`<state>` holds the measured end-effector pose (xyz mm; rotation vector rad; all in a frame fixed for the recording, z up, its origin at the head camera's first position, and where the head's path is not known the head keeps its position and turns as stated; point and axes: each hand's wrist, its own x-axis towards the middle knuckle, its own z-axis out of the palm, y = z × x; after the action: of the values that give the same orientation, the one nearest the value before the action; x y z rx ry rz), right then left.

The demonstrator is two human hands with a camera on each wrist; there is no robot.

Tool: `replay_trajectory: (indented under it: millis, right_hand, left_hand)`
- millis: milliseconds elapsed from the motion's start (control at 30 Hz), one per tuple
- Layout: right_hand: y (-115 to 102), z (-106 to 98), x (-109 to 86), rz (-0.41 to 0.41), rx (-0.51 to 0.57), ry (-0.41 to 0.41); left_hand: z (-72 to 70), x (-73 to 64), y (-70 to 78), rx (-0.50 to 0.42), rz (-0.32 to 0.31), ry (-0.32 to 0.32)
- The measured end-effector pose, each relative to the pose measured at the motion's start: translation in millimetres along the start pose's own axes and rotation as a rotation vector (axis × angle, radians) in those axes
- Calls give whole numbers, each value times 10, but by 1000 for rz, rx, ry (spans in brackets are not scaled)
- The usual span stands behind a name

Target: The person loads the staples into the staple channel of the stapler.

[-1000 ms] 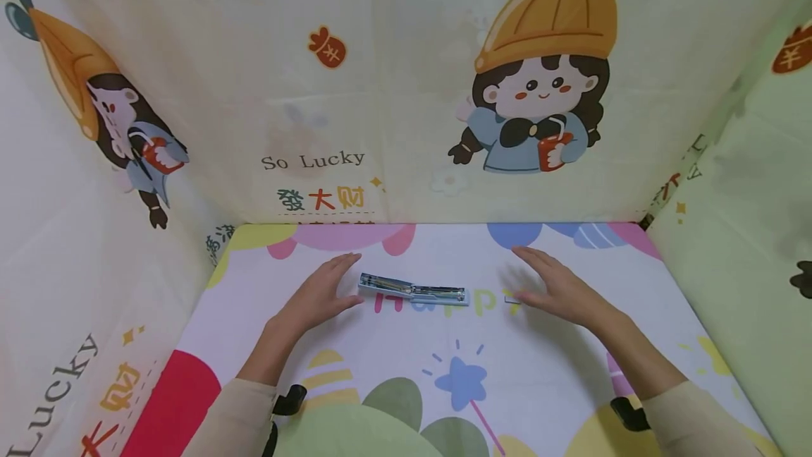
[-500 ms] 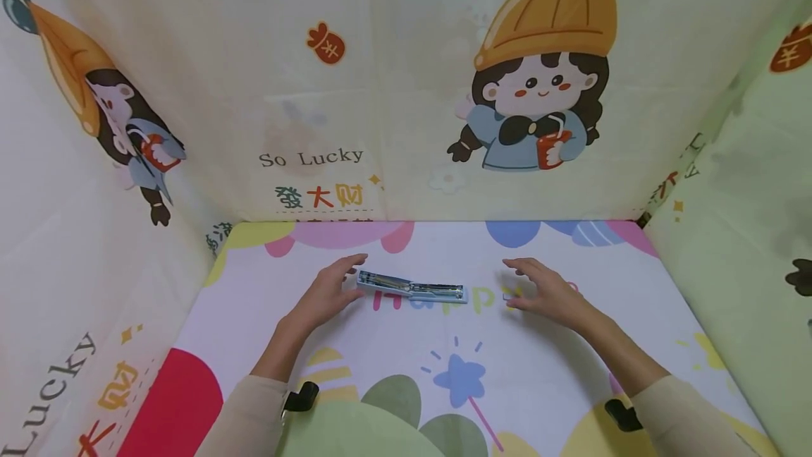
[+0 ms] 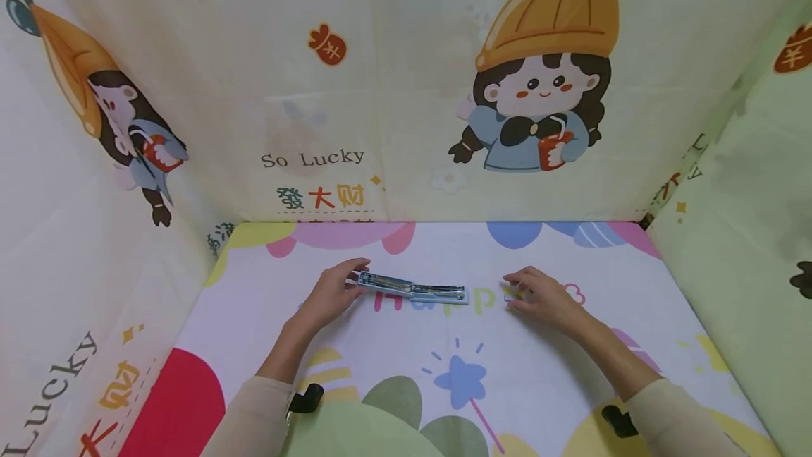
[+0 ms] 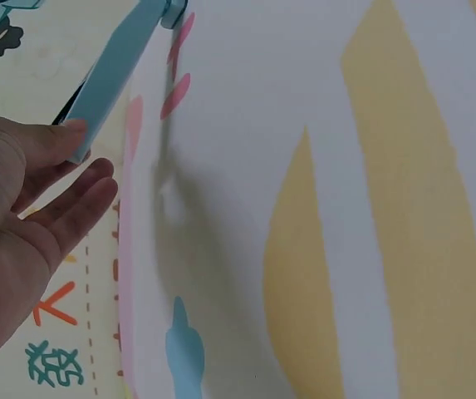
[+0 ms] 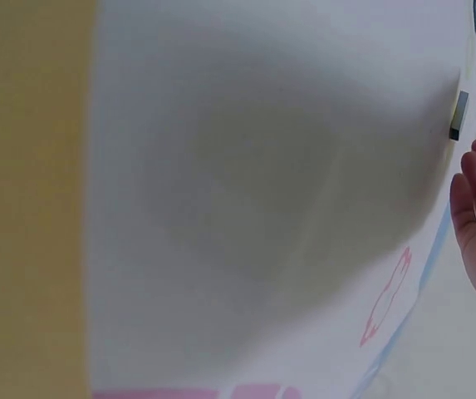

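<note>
A light blue stapler (image 3: 438,293) lies folded open on the printed tablecloth, its metal inner track facing up. My left hand (image 3: 330,295) is at its left end. In the left wrist view the thumb lies on the end of the stapler's blue arm (image 4: 120,75), the index finger mostly hidden behind it and the other fingers loosely bent below. A short grey strip of staples (image 5: 459,115) stands on the cloth to the right of the stapler. My right hand (image 3: 544,296) hovers around this strip, thumb and fingers apart, a gap showing between them and the strip in the right wrist view.
The tablecloth (image 3: 526,365) carries coloured prints and letters. Patterned cloth walls rise at the back (image 3: 412,104), left (image 3: 57,182) and right (image 3: 748,182) of the table. Black wrist straps or mounts (image 3: 307,398) sit by both sleeves.
My left hand has moved right and closed in on the stapler's left end. My right hand has lowered toward the staple strip, its fingers bending more. The stapler and strip stay in place.
</note>
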<state>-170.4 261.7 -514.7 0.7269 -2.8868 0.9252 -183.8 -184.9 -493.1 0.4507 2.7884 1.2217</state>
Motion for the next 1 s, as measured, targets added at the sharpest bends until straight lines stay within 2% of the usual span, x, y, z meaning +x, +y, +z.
replay_trajectory:
  millis: [200,667,900,1000]
  right_hand:
    - [40,50,-12,32,-8,-14]
    - [95,124,-4,8,-5,6]
    - [119,119,-16,19,14,4]
    - [126,116,-18,17,17,3]
  left_hand:
    - [18,9,1,-16,-28,11]
    - [37,17,-48,-175,-148,25]
    - [49,22,-88,-230,-170,25]
    - [56,24,-100,-282,-181,21]
